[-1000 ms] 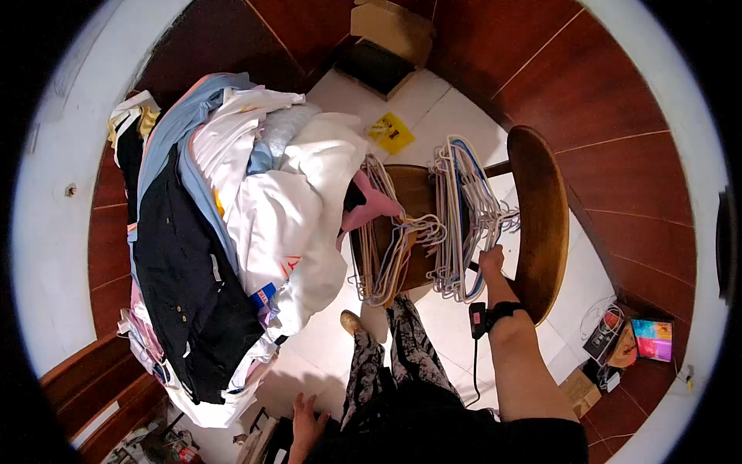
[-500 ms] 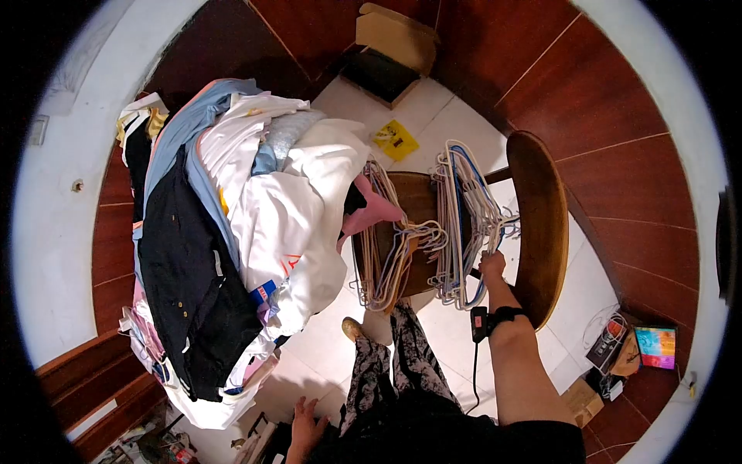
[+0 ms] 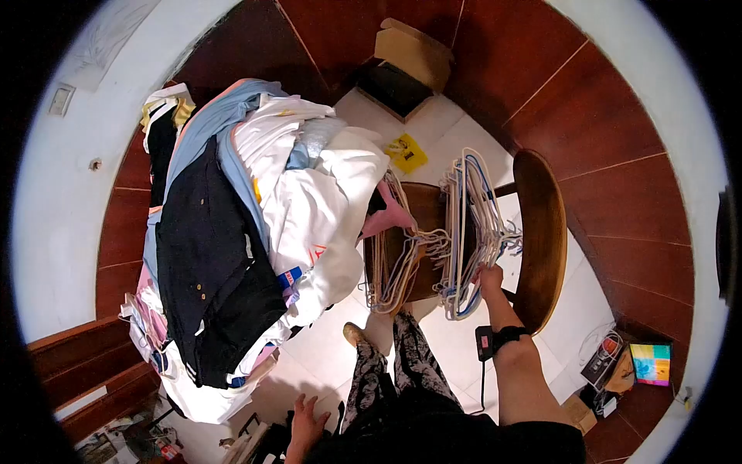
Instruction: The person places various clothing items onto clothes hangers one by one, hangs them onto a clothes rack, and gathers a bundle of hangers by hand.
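Note:
My right hand (image 3: 488,278) is closed at the near side of a bundle of clothes hangers (image 3: 469,232) on a brown wooden chair (image 3: 421,197). The hangers are white, blue and pinkish, with their hooks pointing toward the chair's backrest. My fingers are partly hidden against the hangers. A second bunch of hangers (image 3: 394,271) lies on the left part of the seat. My left hand (image 3: 307,421) hangs low beside my leg, fingers apart, with nothing in it. A large heap of clothes (image 3: 309,209) rises left of the chair, with black trousers (image 3: 205,263) draped over its front.
An open cardboard box (image 3: 413,58) and a yellow packet (image 3: 406,152) lie on the tiled floor behind the chair. The curved wooden backrest (image 3: 541,240) stands at the right. Boxes and cables (image 3: 607,363) sit by the right wall. A strapped device (image 3: 495,340) with a cable is on my right forearm.
The view has shifted slightly, so the heap and chair appear further right and lower. My right hand stays at the hangers, which sit at a slightly different tilt. My left hand remains low.

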Available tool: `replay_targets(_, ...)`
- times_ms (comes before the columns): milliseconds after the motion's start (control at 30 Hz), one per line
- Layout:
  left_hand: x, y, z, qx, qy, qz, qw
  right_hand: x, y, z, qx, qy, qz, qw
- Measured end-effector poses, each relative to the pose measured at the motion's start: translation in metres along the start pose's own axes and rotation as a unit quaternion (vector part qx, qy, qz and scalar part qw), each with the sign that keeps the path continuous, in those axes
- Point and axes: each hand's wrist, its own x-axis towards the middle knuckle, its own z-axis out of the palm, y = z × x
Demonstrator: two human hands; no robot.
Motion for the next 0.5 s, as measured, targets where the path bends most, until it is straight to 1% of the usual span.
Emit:
replay_targets(100, -0.002, 0.001, 0.0, -0.015, -0.002, -0.015, 1.0, -0.011, -0.003, 0.004, -0.004, -0.027, 0.005, 1.0)
replay_targets(167, -0.003, -0.004, 0.002, -0.026, 0.003, -0.006, 1.0, -0.022, -0.003, 0.008, 0.007, -0.043, 0.035, 0.998)
replay_targets(200, -0.005, -0.004, 0.002, -0.03, 0.006, -0.007, 1.0, -0.032, -0.004, 0.01, 0.046, -0.071, 0.029, 0.996)
replay_targets(233, -0.006, -0.003, 0.002, -0.039, 0.009, -0.012, 0.999, -0.04, -0.006, 0.014, 0.045, -0.075, 0.027, 0.996)
replay_targets(300, -0.009, -0.004, 0.003, -0.052, 0.014, -0.018, 0.998, -0.053, -0.006, 0.019, 0.06, -0.095, 0.054, 0.992)
replay_targets(400, -0.013, -0.008, 0.005, -0.059, 0.029, -0.018, 0.998, -0.077, -0.013, 0.025, 0.024, -0.125, 0.046, 0.991)
replay_targets(467, -0.014, -0.01, 0.009, -0.036, 0.057, 0.011, 0.998, -0.093, -0.026, 0.03, -0.019, -0.149, 0.057, 0.987)
replay_targets(500, -0.013, -0.012, 0.011, -0.043, 0.063, 0.007, 0.997, -0.099, -0.029, 0.029, -0.024, -0.156, 0.051, 0.986)
